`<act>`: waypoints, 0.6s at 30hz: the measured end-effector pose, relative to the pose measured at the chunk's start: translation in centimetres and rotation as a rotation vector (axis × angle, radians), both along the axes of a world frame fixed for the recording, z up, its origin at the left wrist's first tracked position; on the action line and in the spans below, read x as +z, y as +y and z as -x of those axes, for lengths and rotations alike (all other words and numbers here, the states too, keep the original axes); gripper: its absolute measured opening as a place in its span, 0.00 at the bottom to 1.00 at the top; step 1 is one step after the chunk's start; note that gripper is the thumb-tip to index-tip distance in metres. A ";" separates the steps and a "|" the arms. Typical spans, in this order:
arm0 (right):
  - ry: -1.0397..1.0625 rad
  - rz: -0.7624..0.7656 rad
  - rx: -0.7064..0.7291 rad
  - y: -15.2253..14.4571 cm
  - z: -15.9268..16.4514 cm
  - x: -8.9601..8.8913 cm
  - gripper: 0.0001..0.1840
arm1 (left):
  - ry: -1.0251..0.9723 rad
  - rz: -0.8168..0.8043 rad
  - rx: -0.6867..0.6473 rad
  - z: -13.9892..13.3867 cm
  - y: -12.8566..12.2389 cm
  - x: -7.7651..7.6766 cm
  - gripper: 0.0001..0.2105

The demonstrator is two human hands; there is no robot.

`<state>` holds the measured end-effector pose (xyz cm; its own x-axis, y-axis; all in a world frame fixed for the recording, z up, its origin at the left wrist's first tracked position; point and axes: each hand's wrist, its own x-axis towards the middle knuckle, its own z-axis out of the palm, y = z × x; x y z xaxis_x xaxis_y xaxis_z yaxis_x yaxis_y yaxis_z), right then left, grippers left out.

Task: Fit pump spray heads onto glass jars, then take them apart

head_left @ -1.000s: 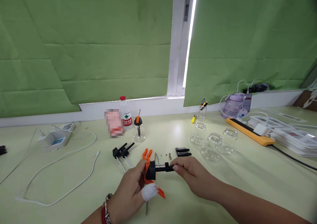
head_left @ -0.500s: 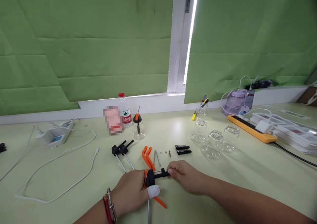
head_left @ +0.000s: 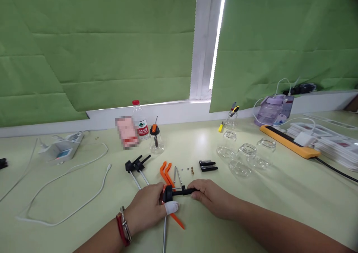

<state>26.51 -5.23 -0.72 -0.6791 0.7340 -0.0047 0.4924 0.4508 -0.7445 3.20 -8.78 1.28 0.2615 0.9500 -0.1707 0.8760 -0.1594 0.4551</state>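
Left hand (head_left: 148, 209): black cap (head_left: 167, 194) is held, fingers curled
Right hand (head_left: 212, 197): black stem (head_left: 178, 193) is pinched
Orange handles (head_left: 165, 175): laid beyond left grip

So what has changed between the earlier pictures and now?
The left grip and right grip have brought the black-and-orange part slightly toward the person, uncovering more of the orange levers and screws beyond it. The metal rod below now runs to the picture's lower edge. Nothing was newly taken or let go. The glass jars and black bit holders stayed put; the view tilted slightly.
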 end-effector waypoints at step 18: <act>-0.088 -0.002 -0.184 -1.4 1.1 -0.7 0.13 | 0.065 0.032 -0.124 -0.1 0.2 -0.1 0.24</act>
